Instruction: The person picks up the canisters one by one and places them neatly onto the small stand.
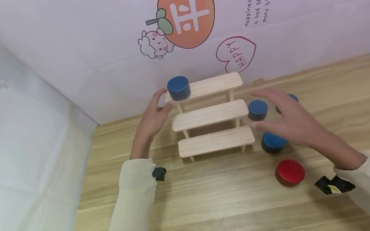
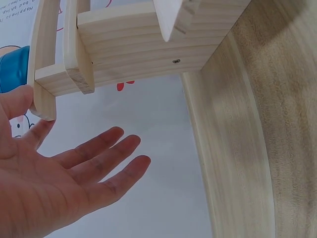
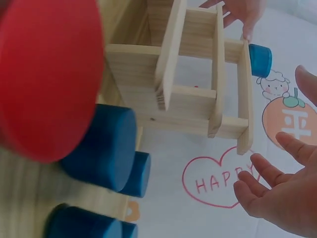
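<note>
My left hand (image 1: 152,122) is at the left end of the top step of a three-step wooden shelf (image 1: 211,115). Its thumb and index fingertips (image 2: 22,96) touch that end, while the other fingers stretch out straight below. A blue cylinder (image 1: 178,88) stands upright on the top step, just beside the thumb. My right hand (image 1: 291,117) hovers off the shelf's right side with spread fingers and nothing in it. It partly covers the blue cylinders (image 1: 257,109) on the table.
Several blue cylinders, among them a nearer one (image 1: 273,142), stand right of the shelf on the wooden table (image 1: 203,219). A red cylinder (image 1: 290,172) stands closer to the front. A printed white cloth (image 1: 100,35) hangs behind, with another cloth (image 1: 11,162) along the left.
</note>
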Available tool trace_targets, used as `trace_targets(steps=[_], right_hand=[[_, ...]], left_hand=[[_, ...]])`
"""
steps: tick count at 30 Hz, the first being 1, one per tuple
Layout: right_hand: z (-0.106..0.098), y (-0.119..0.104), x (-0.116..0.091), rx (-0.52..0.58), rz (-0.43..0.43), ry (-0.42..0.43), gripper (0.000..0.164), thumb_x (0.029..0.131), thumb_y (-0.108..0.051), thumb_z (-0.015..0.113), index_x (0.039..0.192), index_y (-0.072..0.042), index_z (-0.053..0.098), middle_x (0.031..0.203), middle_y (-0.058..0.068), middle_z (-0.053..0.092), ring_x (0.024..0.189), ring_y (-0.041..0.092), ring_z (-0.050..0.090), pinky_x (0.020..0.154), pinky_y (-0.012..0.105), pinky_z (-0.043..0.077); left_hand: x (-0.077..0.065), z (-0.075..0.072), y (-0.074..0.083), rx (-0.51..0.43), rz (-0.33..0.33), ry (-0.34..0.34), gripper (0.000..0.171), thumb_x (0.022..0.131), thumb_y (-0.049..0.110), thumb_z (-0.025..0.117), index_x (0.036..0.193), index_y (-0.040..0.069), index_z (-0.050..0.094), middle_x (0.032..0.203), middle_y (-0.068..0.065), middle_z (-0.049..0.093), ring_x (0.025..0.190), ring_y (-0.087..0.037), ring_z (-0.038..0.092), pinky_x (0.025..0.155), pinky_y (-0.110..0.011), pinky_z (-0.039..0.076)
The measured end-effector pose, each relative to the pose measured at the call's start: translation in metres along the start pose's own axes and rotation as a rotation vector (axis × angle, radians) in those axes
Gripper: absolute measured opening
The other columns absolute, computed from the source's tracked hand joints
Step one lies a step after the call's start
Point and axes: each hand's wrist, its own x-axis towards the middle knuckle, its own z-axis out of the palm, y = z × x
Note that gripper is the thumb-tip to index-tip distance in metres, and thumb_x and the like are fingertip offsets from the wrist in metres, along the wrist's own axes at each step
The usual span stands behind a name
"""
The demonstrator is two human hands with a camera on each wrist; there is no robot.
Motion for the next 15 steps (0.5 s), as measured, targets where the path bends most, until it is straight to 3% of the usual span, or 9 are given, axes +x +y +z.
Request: trace_targets(steps=[8, 15], right_hand=[[0.000, 0.013, -0.014, 0.016, -0.038, 0.000, 0.071, 0.074, -0.037, 0.072, 0.135, -0.023, 0.038, 0.134, 0.001, 0.037, 0.120, 0.024, 0.032, 0.088, 0.053, 0.032], [-0.002, 0.022, -0.032, 0.007, -0.017, -0.021, 0.072, 0.074, -0.030, 0.073, 0.135, -0.016, 0.038, 0.133, 0.005, 0.037, 0.118, 0.029, 0.032, 0.086, 0.057, 0.029]], left_hand=[[-0.001, 0.000, 0.000, 0.016, -0.004, 0.014, 0.054, 0.088, 0.048, 0.046, 0.137, 0.041, 0.025, 0.133, -0.006, 0.040, 0.112, -0.021, 0.045, 0.084, -0.049, 0.038], [-0.002, 0.000, 0.003, 0.000, -0.007, 0.008, 0.055, 0.088, 0.047, 0.047, 0.138, 0.039, 0.025, 0.128, -0.007, 0.046, 0.112, -0.022, 0.046, 0.084, -0.049, 0.037]])
